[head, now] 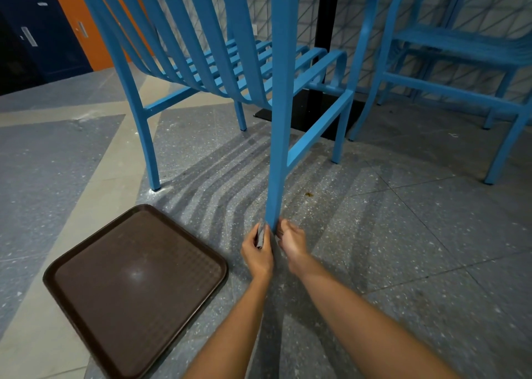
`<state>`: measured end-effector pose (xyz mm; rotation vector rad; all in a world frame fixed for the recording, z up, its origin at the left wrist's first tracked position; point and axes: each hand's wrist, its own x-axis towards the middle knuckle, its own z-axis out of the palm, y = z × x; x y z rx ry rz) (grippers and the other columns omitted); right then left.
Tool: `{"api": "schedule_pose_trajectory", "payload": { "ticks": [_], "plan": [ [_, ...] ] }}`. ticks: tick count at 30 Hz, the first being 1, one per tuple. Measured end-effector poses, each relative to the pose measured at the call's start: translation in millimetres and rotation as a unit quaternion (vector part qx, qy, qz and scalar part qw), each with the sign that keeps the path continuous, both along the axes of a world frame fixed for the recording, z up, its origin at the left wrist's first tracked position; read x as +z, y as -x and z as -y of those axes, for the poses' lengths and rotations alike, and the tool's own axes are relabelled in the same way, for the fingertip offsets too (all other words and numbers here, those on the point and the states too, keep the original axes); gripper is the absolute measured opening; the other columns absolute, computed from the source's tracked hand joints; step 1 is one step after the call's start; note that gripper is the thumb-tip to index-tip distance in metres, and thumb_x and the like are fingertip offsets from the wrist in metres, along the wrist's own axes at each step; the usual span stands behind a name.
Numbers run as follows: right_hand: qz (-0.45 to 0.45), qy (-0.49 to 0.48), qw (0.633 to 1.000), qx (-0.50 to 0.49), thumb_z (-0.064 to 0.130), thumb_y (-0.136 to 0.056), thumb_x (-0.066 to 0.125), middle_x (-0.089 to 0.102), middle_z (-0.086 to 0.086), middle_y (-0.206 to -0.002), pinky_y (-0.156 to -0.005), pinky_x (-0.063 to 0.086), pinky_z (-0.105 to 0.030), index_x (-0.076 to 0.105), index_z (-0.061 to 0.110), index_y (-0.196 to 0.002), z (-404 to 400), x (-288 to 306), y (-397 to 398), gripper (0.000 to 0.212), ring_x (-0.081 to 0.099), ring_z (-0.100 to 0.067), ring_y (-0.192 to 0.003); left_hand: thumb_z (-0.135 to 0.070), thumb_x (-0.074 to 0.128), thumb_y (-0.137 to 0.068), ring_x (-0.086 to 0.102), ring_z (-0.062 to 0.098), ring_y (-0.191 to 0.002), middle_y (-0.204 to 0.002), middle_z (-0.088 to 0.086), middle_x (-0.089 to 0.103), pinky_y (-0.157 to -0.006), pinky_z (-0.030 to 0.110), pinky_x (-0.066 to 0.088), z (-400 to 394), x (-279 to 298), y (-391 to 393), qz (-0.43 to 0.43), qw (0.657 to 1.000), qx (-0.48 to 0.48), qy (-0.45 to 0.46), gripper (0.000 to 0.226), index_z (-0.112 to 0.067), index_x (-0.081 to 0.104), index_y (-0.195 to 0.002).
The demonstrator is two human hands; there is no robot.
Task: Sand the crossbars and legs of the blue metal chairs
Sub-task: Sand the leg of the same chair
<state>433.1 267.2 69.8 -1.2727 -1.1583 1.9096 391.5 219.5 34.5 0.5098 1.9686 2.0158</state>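
Here the left hand (257, 253) grips a grey sanding pad (261, 236) against the foot of the near chair leg (280, 119), right hand (292, 242) pinching the other side. White dust rings another leg (149, 151); the crossbars (318, 128) and second chair (449, 62) likely remain.

Left hand (257, 253) presses sandpaper (261, 236) on blue chair leg (278, 137) btm, right hand (292, 242) grips opp side

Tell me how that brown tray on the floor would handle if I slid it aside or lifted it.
The brown tray lies flat on the speckled floor, so it would probably slide, not tip. It looks thin and holds nothing, so likely light. Its raised rim should give fingers some purchase.
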Motion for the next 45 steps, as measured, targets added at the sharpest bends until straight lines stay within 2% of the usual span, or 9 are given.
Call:
{"api": "schedule_pose_trajectory", "payload": {
  "ticks": [3,7,12,18,24,28,33,41,45],
  "plan": [
    [0.001,-0.013,1.0,0.014,0.023,-0.103,0.04,0.066,-0.003,-0.101,-0.083,0.047,-0.025,0.065,0.016,-0.107,1.3,-0.9,-1.9,0.026,0.061,-0.016,-0.096,-0.011,0.061,-0.094,0.06,0.016,-0.074,-0.082,0.013,0.07,-0.066,0.03,0.047,5.8,-13.0,-2.7,0.005,0.999,0.018,0.037,0.015,-0.001,0.071,-0.094],
    [0.011,-0.014,1.0,0.024,0.026,-0.103,0.039,0.066,-0.001,-0.098,-0.09,0.045,-0.03,0.064,0.022,-0.094,0.2,0.6,-2.2,0.027,0.06,-0.017,-0.099,-0.011,0.063,-0.092,0.068,0.031,-0.09,-0.095,0.018,0.072,-0.082,0.044,0.055,11.0,-17.0,-1.7,0.016,0.997,0.024,0.069,0.021,0.003,0.07,-0.105],
    [-0.022,0.014,0.999,0.023,0.025,-0.104,0.037,0.069,-0.002,-0.097,-0.084,0.049,-0.027,0.067,0.014,-0.102,-2.9,2.6,-3.5,0.033,0.063,-0.017,-0.097,-0.012,0.062,-0.093,0.066,0.02,-0.08,-0.092,0.02,0.072,-0.073,0.035,0.053,1.0,6.9,-9.2,0.018,0.999,0.034,-0.022,0.018,0.002,0.071,-0.102],
    [-0.029,0.026,0.999,0.01,0.025,-0.104,0.036,0.069,-0.005,-0.099,-0.065,0.051,-0.018,0.067,0.01,-0.11,-4.3,0.7,-1.9,0.035,0.066,-0.011,-0.083,-0.012,0.061,-0.094,0.069,0.017,-0.088,-0.098,0.01,0.073,-0.077,0.028,0.057,-5.6,7.9,-10.6,0.008,0.998,0.027,-0.048,0.023,-0.001,0.068,-0.113],
    [-0.017,0.018,1.0,0.003,0.023,-0.104,0.037,0.068,-0.007,-0.108,-0.064,0.047,-0.012,0.063,0.003,-0.119,-6.9,-5.9,-1.9,0.036,0.063,-0.014,-0.092,-0.008,0.061,-0.093,0.067,0.028,-0.086,-0.096,0.022,0.071,-0.079,0.04,0.054,-3.4,-17.8,-10.7,0.034,0.998,0.049,-0.023,0.021,0.006,0.068,-0.106],
    [-0.016,0.018,1.0,0.002,0.022,-0.104,0.037,0.067,-0.005,-0.104,-0.065,0.048,-0.013,0.062,0.003,-0.12,-9.4,-11.3,-1.7,0.035,0.063,-0.014,-0.092,-0.009,0.062,-0.093,0.068,0.02,-0.089,-0.099,0.014,0.073,-0.08,0.023,0.055,-2.7,-30.6,-10.4,0.052,0.997,0.059,-0.012,0.022,0.001,0.069,-0.111],
    [-0.004,0.007,1.0,0.01,0.023,-0.104,0.037,0.068,0.001,-0.095,-0.062,0.048,-0.011,0.063,0.005,-0.119,-11.6,-17.3,-2.1,0.035,0.064,-0.006,-0.083,-0.016,0.062,-0.093,0.067,0.03,-0.101,-0.106,0.017,0.071,-0.092,0.045,0.054,-0.5,-45.6,-10.7,0.107,0.992,0.059,0.029,0.027,0.002,0.067,-0.113],
    [0.048,-0.016,0.996,0.071,0.034,-0.104,0.033,0.068,-0.011,-0.117,-0.097,0.046,-0.028,0.064,0.004,-0.12,-15.5,-17.2,-6.8,0.046,0.063,-0.013,-0.095,-0.011,0.065,-0.091,0.068,0.023,-0.1,-0.105,0.013,0.072,-0.09,0.032,0.055,-3.2,-28.8,-13.0,0.139,0.985,0.098,-0.008,0.026,0.002,0.068,-0.113],
    [0.082,0.01,0.992,0.098,0.042,-0.103,0.03,0.068,-0.01,-0.119,-0.1,0.048,-0.036,0.066,0.007,-0.12,-8.5,-20.6,-9.6,0.053,0.063,-0.021,-0.109,-0.004,0.066,-0.089,0.068,0.017,-0.095,-0.107,0.009,0.071,-0.084,0.028,0.057,-11.6,-15.4,-17.7,0.099,0.988,0.109,-0.049,0.028,0.002,0.066,-0.117]
  ]
}}
